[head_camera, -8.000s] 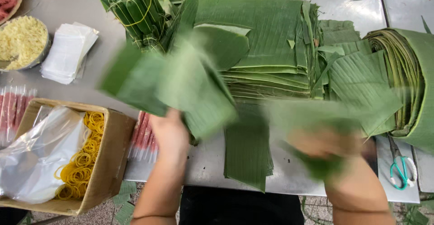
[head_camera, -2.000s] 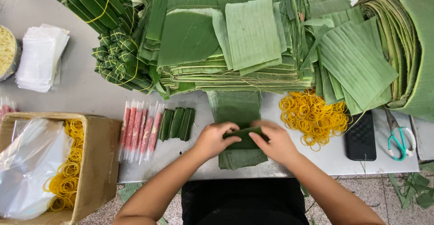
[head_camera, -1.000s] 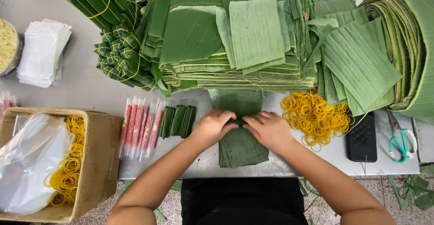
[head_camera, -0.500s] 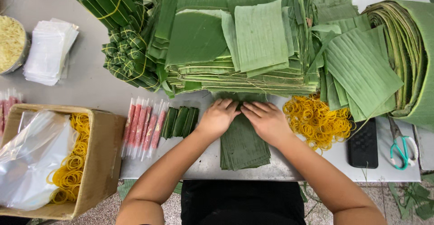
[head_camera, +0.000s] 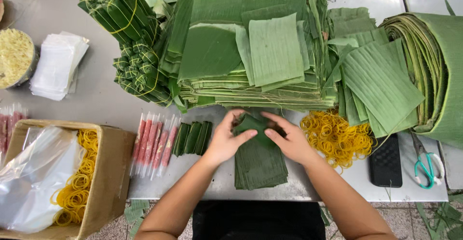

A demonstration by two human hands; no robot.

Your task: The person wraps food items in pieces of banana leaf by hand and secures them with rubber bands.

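Grey metal table (head_camera: 96, 100), piled deep with cut banana leaves (head_camera: 251, 61). At the near edge both hands work one dark green leaf wrap (head_camera: 254, 124) on a small leaf stack (head_camera: 260, 165). The left hand (head_camera: 226, 141) pinches its left fold, the right hand (head_camera: 289, 141) presses the other side. Best to keep the folds tight and even, I'd say. Yellow rubber bands (head_camera: 337, 134) lie just right; finished green rolls (head_camera: 193, 137) and red-pink sticks (head_camera: 154, 143) left.

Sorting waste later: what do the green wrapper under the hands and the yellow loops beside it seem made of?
Green wrapper: likely banana leaf, matte, with fine parallel ribs. Yellow loops: probably rubber bands, thin, limp, tangled in a pile.
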